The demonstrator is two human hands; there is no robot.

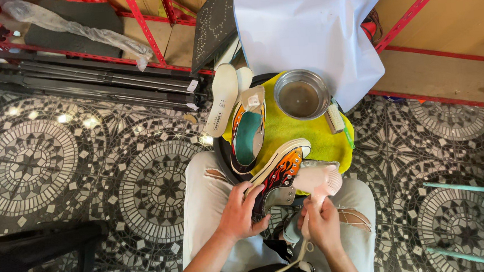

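Over your lap, your left hand clamps the flame-print shoe at its heel side; your right hand closes on the pink dryer handle. Expect a light, soft canvas upper; hold by the stiffer rubber sole.

A bowl sits behind two sneakers on a cloth, insoles at their left.

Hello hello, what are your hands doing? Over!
Left hand grips flame sneaker on lap. Right hand holds pink hair dryer, nozzle at the sneaker. Second sneaker, steel bowl, brush on yellow cloth ahead.
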